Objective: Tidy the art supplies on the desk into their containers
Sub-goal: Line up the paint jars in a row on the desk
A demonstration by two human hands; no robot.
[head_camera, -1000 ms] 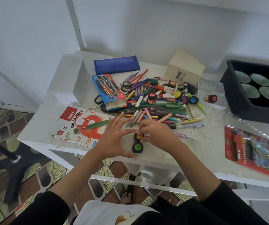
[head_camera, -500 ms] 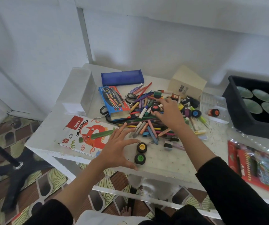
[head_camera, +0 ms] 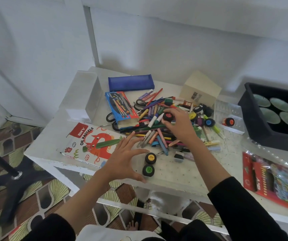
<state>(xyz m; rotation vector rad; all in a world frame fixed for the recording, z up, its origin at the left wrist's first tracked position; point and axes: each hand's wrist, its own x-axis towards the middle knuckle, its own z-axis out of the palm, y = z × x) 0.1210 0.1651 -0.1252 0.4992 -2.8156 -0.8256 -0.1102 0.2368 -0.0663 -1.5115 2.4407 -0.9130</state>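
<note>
Head view: a second ago both hands sat together over the two pots at the front edge of the desk [head_camera: 183, 173]. Since then the right hand [head_camera: 180, 126] has gone up into the pile of pens and crayons [head_camera: 158, 138] in the middle. Its curled fingers now pinch a red-lidded pot [head_camera: 167, 117] lying on top of that pile. The left hand [head_camera: 122, 161] has stayed put, fingers spread and straight, holding nothing. Its forefinger and thumb bracket the yellow-lidded pot [head_camera: 150, 158] and the green-lidded pot [head_camera: 148, 170]. These two stand upright, touching each other, the green one just beside the front edge.

To the right of the two pots, bare desk runs along the front edge as far as the red packet [head_camera: 261, 178] near the front right corner. The oil pastels box [head_camera: 87, 145] lies at the front left corner, overhanging the edge slightly. The black tray [head_camera: 254, 134] fills the back right, and an orange-lidded pot [head_camera: 229, 121] lies just left of it.
</note>
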